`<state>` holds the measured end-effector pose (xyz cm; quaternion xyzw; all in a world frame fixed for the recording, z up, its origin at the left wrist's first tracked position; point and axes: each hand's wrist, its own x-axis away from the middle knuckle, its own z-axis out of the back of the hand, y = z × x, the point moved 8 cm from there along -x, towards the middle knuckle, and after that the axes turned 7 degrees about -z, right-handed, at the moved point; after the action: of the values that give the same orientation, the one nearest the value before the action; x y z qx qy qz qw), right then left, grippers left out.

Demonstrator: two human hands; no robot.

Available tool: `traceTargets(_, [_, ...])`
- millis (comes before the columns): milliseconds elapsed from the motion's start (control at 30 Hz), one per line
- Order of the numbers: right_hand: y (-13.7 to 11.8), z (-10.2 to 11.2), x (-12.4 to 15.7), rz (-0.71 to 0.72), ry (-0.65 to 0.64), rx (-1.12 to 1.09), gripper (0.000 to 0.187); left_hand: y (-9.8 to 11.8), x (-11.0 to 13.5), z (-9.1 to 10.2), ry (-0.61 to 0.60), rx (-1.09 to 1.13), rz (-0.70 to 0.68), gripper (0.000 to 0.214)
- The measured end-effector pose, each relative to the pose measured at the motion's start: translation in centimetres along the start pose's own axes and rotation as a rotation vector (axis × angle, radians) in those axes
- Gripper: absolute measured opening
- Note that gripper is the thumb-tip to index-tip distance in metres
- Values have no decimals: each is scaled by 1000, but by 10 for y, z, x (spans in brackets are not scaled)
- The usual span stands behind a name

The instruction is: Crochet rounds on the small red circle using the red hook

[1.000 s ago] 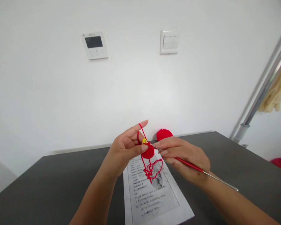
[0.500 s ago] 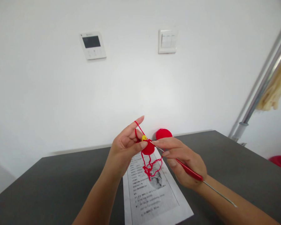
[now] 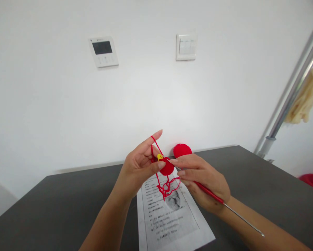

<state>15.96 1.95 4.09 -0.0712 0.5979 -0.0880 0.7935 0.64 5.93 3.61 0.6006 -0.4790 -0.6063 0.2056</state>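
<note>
Two hands (image 3: 139, 165) (image 3: 208, 179) hold red crochet (image 3: 167, 169) (and a hook (image 3: 214, 195)).

A dark gray table (image 3: 67, 202) spreads before you, a printed paper sheet (image 3: 185, 240) (lines of text and one gray picture (image 3: 174, 202)) lying on it and reaching toward your near side, while a ball of red yarn (image 3: 182, 150) sits at the far edge, its base partly hidden from you.
</note>
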Motion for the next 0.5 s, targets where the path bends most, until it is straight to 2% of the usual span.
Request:
traceTargets(233, [-1, 3, -7, -40, -12, 29, 26, -1, 3, -2, -34, -106, -9, 69])
traceTargets(500, [-1, 0, -8, -57, 79, 127, 21, 2, 6, -6, 23, -120, 11, 73])
